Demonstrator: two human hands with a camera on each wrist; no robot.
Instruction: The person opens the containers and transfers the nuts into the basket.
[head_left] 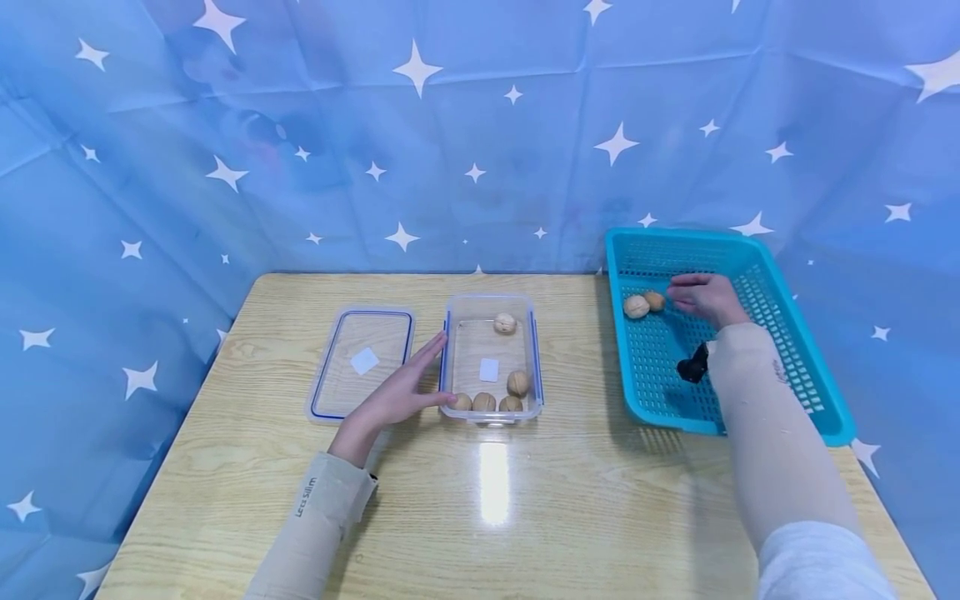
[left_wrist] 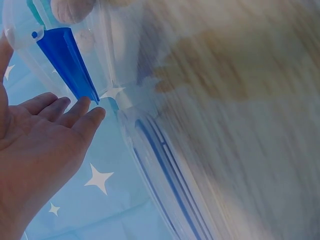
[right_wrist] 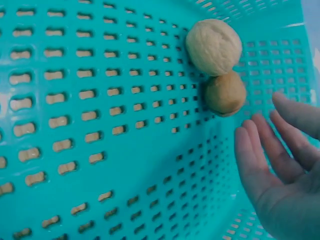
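A clear plastic box [head_left: 491, 310] with blue clips stands mid-table and holds several walnuts [head_left: 517, 382]. My left hand [head_left: 401, 392] lies flat against its left wall, fingers straight; the left wrist view shows the fingertips [left_wrist: 80, 112] by a blue clip [left_wrist: 67, 60]. A teal basket [head_left: 787, 333] sits at the right with two walnuts [head_left: 637, 306] near its left wall. My right hand [head_left: 701, 297] hovers inside the basket just right of them, fingers relaxed and empty. In the right wrist view the pale walnut [right_wrist: 214, 46] and the browner walnut [right_wrist: 225, 93] lie beside the fingers [right_wrist: 260, 160].
The box's clear lid [head_left: 363, 360] lies flat on the wooden table [head_left: 525, 500] left of the box. A blue star-print curtain [head_left: 450, 133] closes in the back and both sides. A small black object [head_left: 693, 367] shows by the right wrist.
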